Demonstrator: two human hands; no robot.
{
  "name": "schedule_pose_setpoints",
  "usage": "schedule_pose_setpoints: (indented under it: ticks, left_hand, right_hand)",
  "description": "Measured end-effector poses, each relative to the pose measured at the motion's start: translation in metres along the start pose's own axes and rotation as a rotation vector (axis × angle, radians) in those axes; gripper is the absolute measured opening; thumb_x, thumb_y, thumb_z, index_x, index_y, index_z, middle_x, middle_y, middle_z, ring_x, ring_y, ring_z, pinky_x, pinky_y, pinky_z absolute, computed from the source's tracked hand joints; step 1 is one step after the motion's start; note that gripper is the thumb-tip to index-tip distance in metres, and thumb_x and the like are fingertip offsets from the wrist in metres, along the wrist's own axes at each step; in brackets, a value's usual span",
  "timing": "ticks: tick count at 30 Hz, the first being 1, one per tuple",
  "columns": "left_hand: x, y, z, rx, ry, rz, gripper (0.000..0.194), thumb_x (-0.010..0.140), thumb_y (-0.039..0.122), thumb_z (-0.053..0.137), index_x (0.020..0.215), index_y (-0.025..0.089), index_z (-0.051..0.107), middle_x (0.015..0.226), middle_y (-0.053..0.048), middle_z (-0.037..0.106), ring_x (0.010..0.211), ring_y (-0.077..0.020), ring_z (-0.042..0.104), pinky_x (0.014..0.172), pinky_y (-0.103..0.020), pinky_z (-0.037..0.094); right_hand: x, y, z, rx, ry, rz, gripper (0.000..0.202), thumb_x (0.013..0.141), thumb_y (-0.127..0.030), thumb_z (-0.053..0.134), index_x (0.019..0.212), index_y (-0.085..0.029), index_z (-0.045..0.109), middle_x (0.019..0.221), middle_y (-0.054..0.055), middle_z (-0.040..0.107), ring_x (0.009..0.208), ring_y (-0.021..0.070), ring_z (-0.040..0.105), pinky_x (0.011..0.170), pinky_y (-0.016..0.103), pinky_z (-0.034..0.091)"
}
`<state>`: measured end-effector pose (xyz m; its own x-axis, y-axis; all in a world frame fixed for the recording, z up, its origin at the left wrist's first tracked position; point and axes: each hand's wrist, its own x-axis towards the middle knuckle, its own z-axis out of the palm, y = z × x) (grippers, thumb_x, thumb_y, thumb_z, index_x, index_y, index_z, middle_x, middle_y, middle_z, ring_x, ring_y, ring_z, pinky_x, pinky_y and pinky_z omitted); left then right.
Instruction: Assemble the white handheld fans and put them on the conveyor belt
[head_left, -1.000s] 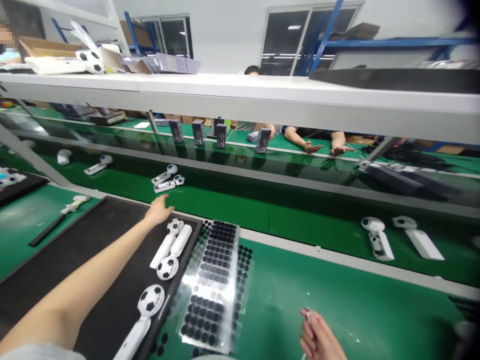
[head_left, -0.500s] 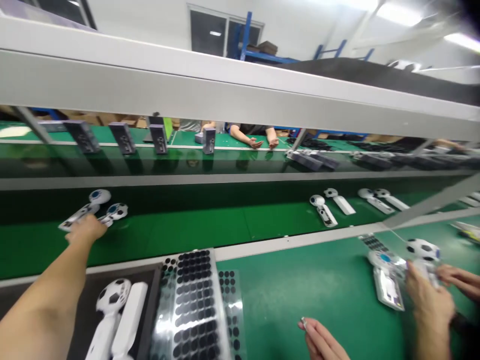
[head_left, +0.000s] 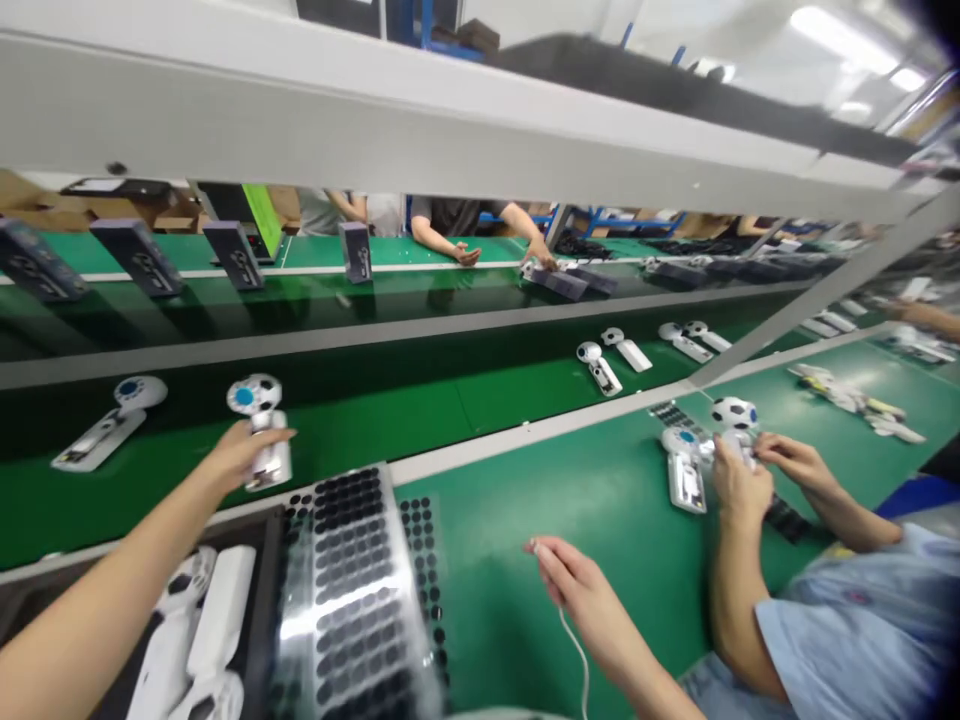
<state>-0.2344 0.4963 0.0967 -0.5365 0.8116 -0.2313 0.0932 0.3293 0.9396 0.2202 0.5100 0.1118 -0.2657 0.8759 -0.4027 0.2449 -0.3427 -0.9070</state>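
Note:
My left hand (head_left: 244, 455) is closed around a white handheld device with a round football-patterned head (head_left: 264, 477), lifted over the green conveyor belt. A blue disc marks its head, and its handle shows an open inside. Farther left on the belt lies a similar open device (head_left: 101, 438). Above the green worktop (head_left: 487, 600), my right hand (head_left: 574, 580) pinches the end of a thin white cable (head_left: 576, 640), which hangs below my fingers. The cable's tip is mostly hidden by my fingertips.
A dark tray (head_left: 262, 600) with white football-patterned parts stands front left, beside sheets of round black stickers (head_left: 349, 590). At right, a co-worker's hands (head_left: 742, 485) handle another device. Purple boxes (head_left: 356, 250) stand on the far belt, beneath a white overhead beam (head_left: 375, 130).
My left hand has picked up one device from beside the other and moved it right. My right hand has moved up and left in view, showing the cable. The view has shifted right.

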Motion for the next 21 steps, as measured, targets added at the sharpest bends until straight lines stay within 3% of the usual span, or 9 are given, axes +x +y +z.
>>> schedule_pose_setpoints:
  ticks: [1,3,5,7,9,14,21]
  left_hand:
    - [-0.020,0.013,0.033,-0.154,-0.071,-0.109,0.034,0.056,0.031,0.074,0.074,0.015,0.050,0.053,0.004,0.056,0.049,-0.0123,0.055,0.049,-0.023,0.044]
    - [-0.059,0.034,0.095,-0.353,-0.138,-0.194,0.036,0.056,0.032,0.075,0.077,0.016,0.050,0.052,0.006,0.053,0.044,-0.0092,0.052,0.044,-0.019,0.041]
    - [-0.096,0.047,0.145,-0.530,-0.230,-0.313,0.036,0.063,0.045,0.068,0.077,0.016,0.051,0.051,0.004,0.053,0.040,-0.0097,0.051,0.039,-0.019,0.039]
    - [-0.128,0.053,0.183,-0.651,-0.336,-0.429,0.040,0.070,0.055,0.057,0.075,0.015,0.053,0.052,0.001,0.054,0.040,-0.0112,0.052,0.038,-0.021,0.041]
    - [-0.154,0.056,0.210,-0.696,-0.398,-0.485,0.043,0.074,0.057,0.051,0.074,0.014,0.054,0.053,-0.001,0.055,0.041,-0.0116,0.053,0.039,-0.022,0.041]
    - [-0.193,0.061,0.242,-0.634,-0.361,-0.424,0.036,0.072,0.051,0.059,0.081,0.016,0.054,0.055,0.003,0.053,0.041,-0.0085,0.050,0.038,-0.019,0.038]
    - [-0.218,0.070,0.250,-0.552,-0.444,-0.328,0.036,0.074,0.049,0.057,0.095,0.020,0.050,0.069,0.001,0.057,0.055,-0.0116,0.057,0.048,-0.021,0.044]
  right_hand:
    - [0.000,-0.005,-0.001,-0.005,-0.032,-0.016,0.034,0.075,-0.048,0.055,0.085,-0.016,0.061,0.057,-0.005,0.043,0.049,0.0082,0.035,0.046,0.022,0.027]
    - [-0.001,-0.013,-0.001,0.006,-0.113,-0.044,0.033,0.077,-0.045,0.054,0.089,-0.016,0.060,0.060,-0.004,0.048,0.051,0.0083,0.038,0.049,0.022,0.029]
    - [-0.004,-0.018,-0.002,0.026,-0.183,-0.074,0.030,0.078,-0.042,0.054,0.092,-0.016,0.057,0.062,-0.003,0.052,0.053,0.0085,0.041,0.051,0.022,0.031]
    - [-0.009,-0.021,-0.004,0.046,-0.235,-0.097,0.026,0.079,-0.040,0.053,0.091,-0.017,0.054,0.062,-0.003,0.054,0.053,0.0083,0.042,0.052,0.022,0.032]
    - [-0.015,-0.023,-0.007,0.067,-0.272,-0.119,0.023,0.080,-0.039,0.053,0.087,-0.017,0.052,0.061,-0.003,0.055,0.051,0.0077,0.042,0.051,0.022,0.032]
    - [-0.027,-0.023,-0.015,0.096,-0.342,-0.185,0.018,0.081,-0.036,0.052,0.083,-0.018,0.051,0.061,-0.004,0.056,0.051,0.0076,0.043,0.052,0.022,0.034]
    - [-0.032,-0.019,-0.021,0.090,-0.385,-0.210,0.015,0.080,-0.033,0.052,0.079,-0.018,0.050,0.057,-0.005,0.053,0.050,0.0078,0.044,0.053,0.023,0.035]
